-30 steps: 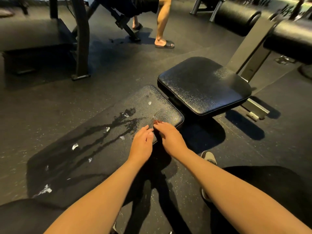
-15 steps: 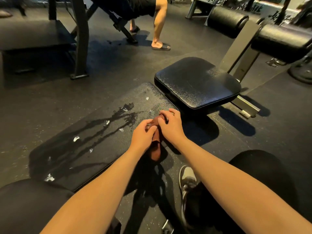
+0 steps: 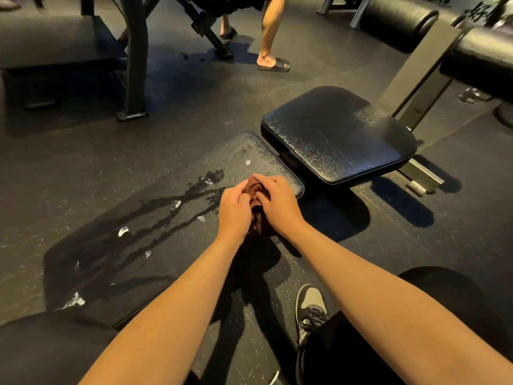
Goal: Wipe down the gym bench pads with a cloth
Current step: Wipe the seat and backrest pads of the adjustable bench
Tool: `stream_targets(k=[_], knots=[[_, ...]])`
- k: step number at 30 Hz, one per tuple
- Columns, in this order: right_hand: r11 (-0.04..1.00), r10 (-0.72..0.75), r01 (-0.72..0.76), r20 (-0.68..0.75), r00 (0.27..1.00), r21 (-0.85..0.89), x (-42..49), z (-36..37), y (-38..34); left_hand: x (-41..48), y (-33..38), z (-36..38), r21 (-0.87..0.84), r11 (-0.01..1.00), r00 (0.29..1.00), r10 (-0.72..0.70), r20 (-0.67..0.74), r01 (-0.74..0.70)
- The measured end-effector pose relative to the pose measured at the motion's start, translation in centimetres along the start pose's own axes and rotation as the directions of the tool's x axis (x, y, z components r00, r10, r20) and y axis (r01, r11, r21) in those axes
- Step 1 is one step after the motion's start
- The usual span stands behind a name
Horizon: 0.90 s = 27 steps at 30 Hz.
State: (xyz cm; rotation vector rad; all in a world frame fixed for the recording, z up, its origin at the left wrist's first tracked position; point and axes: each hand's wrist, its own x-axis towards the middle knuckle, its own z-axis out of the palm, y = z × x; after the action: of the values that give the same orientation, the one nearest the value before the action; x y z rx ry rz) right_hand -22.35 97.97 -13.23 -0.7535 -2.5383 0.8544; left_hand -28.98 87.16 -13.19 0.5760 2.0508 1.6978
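At long pad (image 3: 155, 245) far edge | left hand (image 3: 234, 211), right hand (image 3: 279, 208) grip cloth (image 3: 254, 191) | (seat pad (image 3: 333, 134) beyond)

Cloth (image 3: 254, 190) mostly hidden under left hand (image 3: 234, 209) and right hand (image 3: 277, 204); bystander (image 3: 268, 29) cut off above thighs.

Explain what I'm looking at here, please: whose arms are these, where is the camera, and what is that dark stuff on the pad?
There is no robot here. A person wears a wide-angle camera on the head, so the single picture looks forward and down along their own bare arms. The left hand and right hand together grip a bunched brown cloth over the far end of the long bench pad. The dark stuff on that pad is wet streaks, with small white flecks among them. Just beyond lies the separate seat pad, speckled with what look like droplets. The person's own shoe is on the floor, and another person's legs stand in the background.
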Motion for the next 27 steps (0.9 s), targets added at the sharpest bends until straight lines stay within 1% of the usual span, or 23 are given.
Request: stream_targets(k=[2,3,5,7,10,11,14,15,16,17,19,22,23,24,26,27], knots=[[0.991,-0.046,0.036,-0.077,0.996,-0.130,0.5,0.4,0.2,0.9,-1.0,-0.4,0.148,0.988,0.996,0.045,-0.072,-0.034],[0.976,-0.108,0.095,-0.058,0.992,-0.195,0.6,0.8,0.3,1.4,-1.7,-0.6,0.216,0.975,0.993,0.069,-0.094,-0.047],[0.921,-0.234,0.245,0.074,0.969,-0.302,0.4,2.2,0.8,2.1,-3.0,-0.9,0.296,0.954,0.992,0.081,-0.100,-0.048],[0.869,-0.275,0.318,0.165,0.947,-0.379,0.2,3.1,1.4,2.5,-4.1,-0.9,0.347,0.936,0.993,0.091,-0.079,-0.058],[0.811,-0.360,0.388,0.149,0.921,-0.439,1.9,2.5,2.5,2.6,-5.4,-0.8,0.412,0.903,0.988,0.149,-0.043,-0.119],[0.808,-0.359,0.377,0.129,0.924,-0.453,2.7,2.2,2.8,2.4,-5.8,-0.7,0.430,0.892,0.986,0.164,-0.025,-0.138],[0.862,-0.234,0.205,-0.007,0.972,-0.464,4.1,2.1,2.9,1.9,-6.1,-0.7,0.441,0.885,0.986,0.168,-0.003,-0.149],[0.875,-0.203,0.160,-0.046,0.978,-0.457,3.8,2.4,2.6,1.8,-6.0,-0.7,0.441,0.885,0.985,0.171,-0.004,-0.152],[0.883,-0.195,0.147,-0.063,0.979,-0.445,3.1,2.9,2.1,1.7,-6.0,-0.7,0.441,0.883,0.983,0.183,-0.005,-0.162],[0.892,-0.206,0.168,-0.047,0.977,-0.419,2.3,3.3,1.7,1.7,-6.0,-0.7,0.437,0.883,0.981,0.193,-0.003,-0.172],[0.895,-0.287,0.279,0.028,0.957,-0.349,0.2,3.9,1.0,1.7,-6.1,-0.8,0.417,0.890,0.979,0.202,0.001,-0.185],[0.834,-0.407,0.436,0.156,0.900,-0.338,-0.5,2.8,1.4,1.6,-6.2,-0.9,0.420,0.884,0.975,0.222,0.006,-0.204],[0.819,-0.416,0.449,0.169,0.893,-0.357,0.1,2.1,1.9,1.6,-6.1,-0.9,0.422,0.884,0.976,0.219,0.006,-0.201],[0.828,-0.387,0.416,0.153,0.909,-0.377,0.9,1.5,2.5,1.5,-6.1,-0.9,0.424,0.884,0.977,0.213,0.009,-0.196],[0.890,-0.228,0.218,0.026,0.973,-0.401,2.1,0.6,3.1,1.3,-6.2,-0.8,0.431,0.882,0.979,0.203,0.019,-0.191],[0.907,-0.145,0.117,-0.040,0.989,-0.404,2.3,0.6,3.1,1.2,-6.3,-0.8,0.435,0.879,0.979,0.203,0.026,-0.194]])
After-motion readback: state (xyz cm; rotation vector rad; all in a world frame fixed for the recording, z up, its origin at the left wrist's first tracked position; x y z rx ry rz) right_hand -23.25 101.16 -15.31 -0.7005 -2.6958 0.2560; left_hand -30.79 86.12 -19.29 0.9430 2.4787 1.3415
